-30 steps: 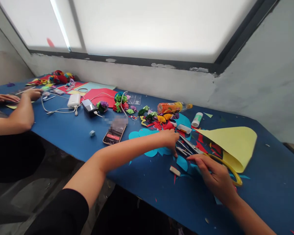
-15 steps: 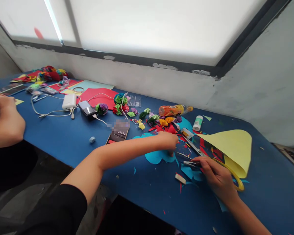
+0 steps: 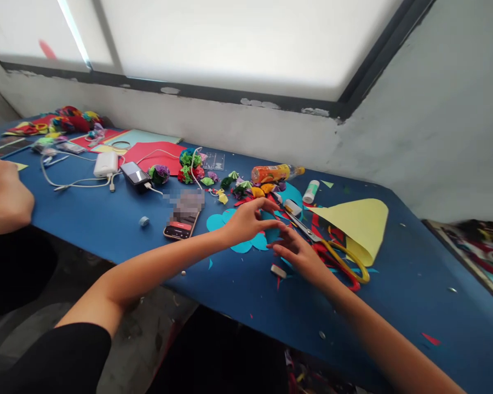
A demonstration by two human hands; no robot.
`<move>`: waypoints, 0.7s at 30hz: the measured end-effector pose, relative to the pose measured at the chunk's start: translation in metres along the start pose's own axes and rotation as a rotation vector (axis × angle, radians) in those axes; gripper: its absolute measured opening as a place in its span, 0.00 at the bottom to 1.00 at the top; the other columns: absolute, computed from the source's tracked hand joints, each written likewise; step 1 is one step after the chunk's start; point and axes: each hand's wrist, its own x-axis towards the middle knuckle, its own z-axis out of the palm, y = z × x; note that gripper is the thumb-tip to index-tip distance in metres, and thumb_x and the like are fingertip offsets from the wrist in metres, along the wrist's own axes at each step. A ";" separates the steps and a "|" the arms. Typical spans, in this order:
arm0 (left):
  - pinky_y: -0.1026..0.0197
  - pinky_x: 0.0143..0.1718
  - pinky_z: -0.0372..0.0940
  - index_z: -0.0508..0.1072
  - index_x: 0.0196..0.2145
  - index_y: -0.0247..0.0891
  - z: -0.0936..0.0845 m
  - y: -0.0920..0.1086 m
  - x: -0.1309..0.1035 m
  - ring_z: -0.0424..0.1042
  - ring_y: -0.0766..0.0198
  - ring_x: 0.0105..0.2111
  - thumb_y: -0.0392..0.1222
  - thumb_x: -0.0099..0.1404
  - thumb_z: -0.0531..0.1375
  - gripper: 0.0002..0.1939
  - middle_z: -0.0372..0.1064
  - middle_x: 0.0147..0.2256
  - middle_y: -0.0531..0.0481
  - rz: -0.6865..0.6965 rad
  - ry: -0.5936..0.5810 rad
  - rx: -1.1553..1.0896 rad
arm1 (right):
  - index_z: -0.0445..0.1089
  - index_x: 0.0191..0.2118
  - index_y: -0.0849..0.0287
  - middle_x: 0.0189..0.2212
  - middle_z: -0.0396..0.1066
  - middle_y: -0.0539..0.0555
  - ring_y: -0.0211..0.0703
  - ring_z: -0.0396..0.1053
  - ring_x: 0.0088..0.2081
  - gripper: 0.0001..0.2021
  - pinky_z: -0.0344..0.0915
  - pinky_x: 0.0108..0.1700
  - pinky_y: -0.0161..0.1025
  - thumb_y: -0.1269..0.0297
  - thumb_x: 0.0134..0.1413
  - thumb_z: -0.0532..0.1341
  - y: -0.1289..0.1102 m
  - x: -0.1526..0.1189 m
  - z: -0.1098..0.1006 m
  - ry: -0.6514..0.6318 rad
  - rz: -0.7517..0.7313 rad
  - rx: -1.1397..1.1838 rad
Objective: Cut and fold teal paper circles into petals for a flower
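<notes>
- From where I stand, a bright pale panel (image 3: 230, 44) in a dark frame (image 3: 168, 90) fills the back, set in a patchy grey wall (image 3: 435, 120), and a blue surface (image 3: 230, 290) runs along beneath it.
- The scissors with the yellow handle (image 3: 315, 236) lie on this surface, blades aimed away to the left; I place everything else by them.
- Left of the scissors, by their blade tips, is the small blue paper piece (image 3: 272, 235), between the person's two hands.
- The left hand (image 3: 250, 220), left of the scissors, curves its fingers around that piece, with blue showing between thumb and forefinger; I can't tell whether they pinch it.
- The right hand (image 3: 299, 255), just on the near side of the scissors, has its fingers bent toward the same piece; whether they grip it I can't make out.
- Further left of the scissors lie a scalloped blue paper shape (image 3: 241, 244), partly under the left hand, and a phone (image 3: 183, 221), its top blurred out.
- Beyond the scissors, an orange-labelled bottle (image 3: 269, 174) lies on its side, and a white tube (image 3: 311, 191) lies nearby.
- Right of the scissors sits a curled yellow sheet (image 3: 363, 221); toward the person, an eraser (image 3: 278, 271).
- At the far left, well apart from the scissors, another person's arm (image 3: 8, 202) rests on the surface.
</notes>
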 end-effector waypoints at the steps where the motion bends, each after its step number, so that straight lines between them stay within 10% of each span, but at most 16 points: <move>1: 0.68 0.29 0.64 0.70 0.35 0.34 0.004 -0.002 -0.006 0.69 0.69 0.32 0.38 0.52 0.66 0.13 0.70 0.35 0.50 -0.022 0.061 -0.084 | 0.64 0.46 0.56 0.35 0.70 0.55 0.44 0.71 0.33 0.27 0.70 0.35 0.42 0.45 0.41 0.64 -0.001 -0.001 0.003 0.011 0.003 0.032; 7: 0.74 0.13 0.57 0.66 0.31 0.35 0.027 -0.014 -0.032 0.62 0.75 0.21 0.47 0.51 0.66 0.17 0.65 0.31 0.55 -0.106 0.144 -0.281 | 0.66 0.39 0.57 0.28 0.68 0.50 0.40 0.69 0.29 0.24 0.68 0.30 0.36 0.49 0.37 0.68 -0.006 -0.020 0.003 0.075 0.009 0.137; 21: 0.67 0.25 0.71 0.69 0.40 0.33 0.022 -0.021 -0.048 0.75 0.64 0.30 0.44 0.53 0.66 0.19 0.72 0.28 0.51 -0.203 -0.146 -0.314 | 0.73 0.30 0.59 0.22 0.73 0.50 0.38 0.70 0.23 0.10 0.68 0.26 0.33 0.57 0.49 0.64 -0.005 -0.032 -0.004 0.173 -0.204 -0.067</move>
